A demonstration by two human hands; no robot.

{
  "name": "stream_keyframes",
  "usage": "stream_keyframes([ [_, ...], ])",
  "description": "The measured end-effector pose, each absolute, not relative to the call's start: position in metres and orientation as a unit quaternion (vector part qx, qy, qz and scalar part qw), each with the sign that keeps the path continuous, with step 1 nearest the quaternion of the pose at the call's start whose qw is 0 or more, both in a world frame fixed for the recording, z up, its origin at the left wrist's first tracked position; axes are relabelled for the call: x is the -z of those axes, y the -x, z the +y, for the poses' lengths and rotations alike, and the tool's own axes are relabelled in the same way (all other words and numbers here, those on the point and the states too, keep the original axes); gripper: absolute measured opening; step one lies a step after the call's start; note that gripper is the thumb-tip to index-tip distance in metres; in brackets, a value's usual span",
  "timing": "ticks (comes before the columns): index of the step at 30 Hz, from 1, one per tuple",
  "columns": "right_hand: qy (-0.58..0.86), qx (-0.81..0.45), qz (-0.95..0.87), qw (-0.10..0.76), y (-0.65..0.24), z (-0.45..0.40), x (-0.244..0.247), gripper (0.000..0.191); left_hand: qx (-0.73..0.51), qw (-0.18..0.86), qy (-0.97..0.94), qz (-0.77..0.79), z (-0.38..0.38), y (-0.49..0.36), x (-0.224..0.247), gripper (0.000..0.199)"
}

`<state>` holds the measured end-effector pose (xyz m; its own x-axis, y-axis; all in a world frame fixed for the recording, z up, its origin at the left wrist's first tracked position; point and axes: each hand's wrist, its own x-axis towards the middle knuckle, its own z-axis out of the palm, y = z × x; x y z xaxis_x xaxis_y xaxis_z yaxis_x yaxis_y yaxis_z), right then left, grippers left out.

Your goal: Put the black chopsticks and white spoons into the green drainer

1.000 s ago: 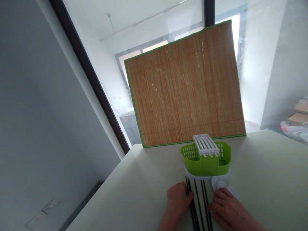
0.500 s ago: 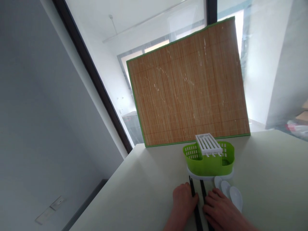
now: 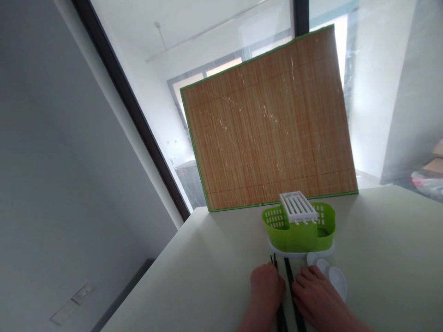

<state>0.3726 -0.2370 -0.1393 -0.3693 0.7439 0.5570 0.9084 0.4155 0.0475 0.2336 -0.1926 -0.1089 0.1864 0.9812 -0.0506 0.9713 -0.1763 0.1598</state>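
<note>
My left hand (image 3: 266, 287) is closed around black chopsticks (image 3: 276, 263); their tips stick out past the fingers and point at the basket. Beside it, my right hand (image 3: 313, 295) has its fingers bent against more black chopsticks (image 3: 289, 273), which lie on the table; its thumb is hidden. Three white spoons (image 3: 338, 282) lie in a staggered row by the right hand, their handles covered by it. Just beyond the hands stands a green cutlery basket (image 3: 294, 239) on a white base, with a white slotted rack (image 3: 298, 206) across its top.
The pale table (image 3: 207, 276) has its left edge along a grey wall. A bamboo mat (image 3: 270, 124) with green edging stands upright behind the basket, against a window. Cardboard and plastic wrap (image 3: 429, 180) are at the far right.
My left hand has closed further over its chopsticks, whose tips have shifted and lie slightly apart. The right hand's fingers have drawn together against the other chopsticks. The basket has stayed in place.
</note>
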Motion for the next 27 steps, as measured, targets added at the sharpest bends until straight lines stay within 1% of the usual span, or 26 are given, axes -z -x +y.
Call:
stream_keyframes([
  [3, 0.512, 0.172, -0.811, 0.226, -0.371, -0.236, 0.138, 0.01, -0.038, 0.05, -0.777, 0.627, -0.191, -0.234, 0.111, 0.029],
  [10, 0.519, 0.164, -0.814, 0.202, -0.37, -0.233, 0.134, 0.009, -0.023, 0.058, -0.777, 0.626, -0.187, -0.227, 0.101, 0.029],
  [13, 0.516, 0.157, -0.816, 0.207, -0.369, -0.231, 0.13, 0.009, -0.019, 0.061, -0.772, 0.632, -0.184, -0.225, 0.1, 0.028],
  [16, 0.515, 0.137, -0.816, 0.225, -0.367, -0.23, 0.126, 0.009, -0.048, 0.061, -0.758, 0.648, -0.176, -0.216, 0.101, 0.024],
  [18, 0.516, 0.111, -0.815, 0.24, -0.366, -0.23, 0.124, 0.011, -0.101, 0.087, -0.753, 0.644, -0.169, -0.207, 0.099, 0.019],
  [19, 0.517, 0.09, -0.815, 0.246, -0.365, -0.23, 0.122, 0.012, -0.139, 0.118, -0.754, 0.631, -0.165, -0.202, 0.097, 0.016],
  [21, 0.524, 0.032, -0.812, 0.255, -0.363, -0.231, 0.119, 0.012, -0.233, 0.219, -0.746, 0.584, -0.158, -0.193, 0.09, 0.015],
  [23, 0.53, -0.043, -0.805, 0.263, -0.359, -0.232, 0.114, 0.009, -0.343, 0.329, -0.709, 0.522, -0.155, -0.188, 0.081, 0.019],
  [25, 0.535, -0.114, -0.792, 0.27, -0.354, -0.232, 0.107, 0.025, -0.447, 0.389, -0.657, 0.466, -0.156, -0.186, 0.069, 0.028],
  [27, 0.538, -0.16, -0.781, 0.274, -0.347, -0.23, 0.1, 0.041, -0.523, 0.392, -0.626, 0.425, -0.161, -0.188, 0.057, 0.031],
])
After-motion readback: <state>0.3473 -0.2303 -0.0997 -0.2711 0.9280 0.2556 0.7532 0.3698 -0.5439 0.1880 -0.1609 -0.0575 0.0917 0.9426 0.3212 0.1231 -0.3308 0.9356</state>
